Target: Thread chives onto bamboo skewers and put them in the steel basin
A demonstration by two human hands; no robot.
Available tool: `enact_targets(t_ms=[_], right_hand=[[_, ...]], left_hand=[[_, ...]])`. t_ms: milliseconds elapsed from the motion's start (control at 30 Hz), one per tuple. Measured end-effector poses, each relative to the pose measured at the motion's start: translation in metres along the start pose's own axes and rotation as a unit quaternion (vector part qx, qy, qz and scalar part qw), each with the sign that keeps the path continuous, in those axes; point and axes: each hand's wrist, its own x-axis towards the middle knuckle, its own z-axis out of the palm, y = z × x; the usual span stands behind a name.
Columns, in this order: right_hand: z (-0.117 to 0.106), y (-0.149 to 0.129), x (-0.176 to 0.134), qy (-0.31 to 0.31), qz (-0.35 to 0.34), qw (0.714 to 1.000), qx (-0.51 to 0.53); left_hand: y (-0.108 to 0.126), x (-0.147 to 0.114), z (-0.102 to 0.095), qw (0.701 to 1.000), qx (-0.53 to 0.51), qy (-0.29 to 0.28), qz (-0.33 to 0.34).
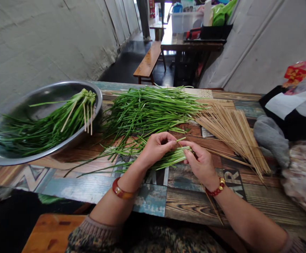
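Observation:
My left hand (155, 149) is closed in a pinch on a Chinese chive stalk near its pale end. My right hand (202, 164) grips a bamboo skewer (213, 204), whose long end sticks out below the palm toward the table edge. A small row of chives (172, 159) lies between my hands, its pale ends at my right fingertips. The skewer's tip is mostly hidden by the fingers. Just beyond, a large heap of loose chives (153, 109) covers the table. Right of it, many bamboo skewers (229, 131) lie fanned out.
A steel basin (96, 121) on the left holds skewered chives (71, 114). On the right are a grey cloth-like bundle (270, 138), a filled clear plastic bag (304, 175) and a black box (276, 124). A wooden bench (150, 59) and another table (192, 46) stand beyond.

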Motion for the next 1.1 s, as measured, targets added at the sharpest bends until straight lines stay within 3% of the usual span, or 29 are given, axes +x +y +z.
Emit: enact_targets(t_ms=[700, 967, 1100], right_hand=[[0.0023, 0.0052, -0.0008, 0.018, 0.010, 1.000, -0.015], [0.0062, 0.0075, -0.0013, 0.035, 0.018, 0.997, 0.068], [0.0053, 0.0049, -0.0018, 0.021, 0.012, 0.998, 0.059]], left_hand=[[-0.0022, 0.0000, 0.0004, 0.994, 0.091, 0.014, 0.061], [-0.0047, 0.0005, 0.0020, 0.982, 0.145, 0.040, 0.117], [-0.0066, 0.0011, 0.0009, 0.976, 0.151, 0.043, 0.150]])
